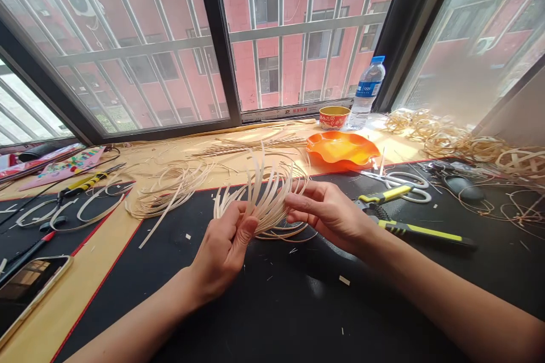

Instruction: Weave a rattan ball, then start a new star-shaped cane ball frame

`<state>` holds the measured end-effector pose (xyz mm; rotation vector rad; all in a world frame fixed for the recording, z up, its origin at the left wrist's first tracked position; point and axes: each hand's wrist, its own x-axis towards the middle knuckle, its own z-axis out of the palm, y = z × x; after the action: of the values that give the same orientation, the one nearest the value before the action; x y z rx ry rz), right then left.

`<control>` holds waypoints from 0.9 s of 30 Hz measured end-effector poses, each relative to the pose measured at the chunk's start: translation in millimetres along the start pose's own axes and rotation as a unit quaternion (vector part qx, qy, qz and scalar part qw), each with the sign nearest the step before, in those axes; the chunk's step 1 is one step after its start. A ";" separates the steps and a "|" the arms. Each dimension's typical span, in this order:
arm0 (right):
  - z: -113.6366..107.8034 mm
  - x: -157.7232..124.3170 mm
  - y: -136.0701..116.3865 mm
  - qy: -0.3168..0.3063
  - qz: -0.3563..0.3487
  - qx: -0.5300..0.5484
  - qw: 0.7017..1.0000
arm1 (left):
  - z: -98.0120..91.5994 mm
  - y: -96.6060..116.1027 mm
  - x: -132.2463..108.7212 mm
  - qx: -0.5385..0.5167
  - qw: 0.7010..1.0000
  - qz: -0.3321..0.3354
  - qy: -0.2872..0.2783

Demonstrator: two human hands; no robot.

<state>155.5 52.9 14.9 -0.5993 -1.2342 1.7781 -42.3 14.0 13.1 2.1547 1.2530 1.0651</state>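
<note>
While pliers [426,232], scissors [388,179] and an orange dish [340,148] clutter my right side, my left hand [223,244] and right hand [330,210] grip strips [267,199]: pale, thin, curved, fanned out.

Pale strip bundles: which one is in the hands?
The fanned bundle at centre: left hand grips it, right hand at its right edge. The looped bundle to its left and tangled coils far right lie untouched.

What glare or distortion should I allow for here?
Head view: daylight through the barred glass window puts bright highlights on the glossy orange scalloped dish and faint sheen on the smooth black mat; head view: the leaning black window frame suggests wide-angle distortion; head view: thin pale strips in the left hand look distinct.
</note>
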 end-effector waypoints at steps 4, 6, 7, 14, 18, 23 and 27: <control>0.4 -0.2 -2.5 0.012 -0.001 0.017 1.000 | 0.2 5.3 3.8 -0.063 0.996 -0.061 -0.030; 1.1 -0.9 -2.7 0.029 0.002 0.023 0.999 | 0.4 6.6 5.1 -0.089 0.991 -0.089 -0.039; 1.4 -1.2 -2.2 0.042 0.006 0.025 0.999 | 0.5 6.8 5.3 -0.104 0.989 -0.099 -0.043; 2.5 -1.4 2.1 0.070 0.015 0.048 0.996 | 1.0 3.4 4.8 -0.181 0.974 -0.124 -0.058; 2.7 -1.8 1.2 0.064 0.022 0.076 0.995 | -1.4 6.2 8.2 -0.211 0.967 -0.134 -0.057; 3.9 -2.4 0.8 0.059 0.032 0.088 0.994 | -4.0 10.1 10.8 -0.239 0.958 -0.146 -0.065; 6.3 -2.7 2.0 0.059 0.041 0.095 0.993 | -3.0 8.6 10.1 -0.243 0.956 -0.149 -0.073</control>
<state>151.3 47.2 15.3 -0.6418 -0.9597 1.8756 -37.1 18.3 24.9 1.5866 1.0678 0.9443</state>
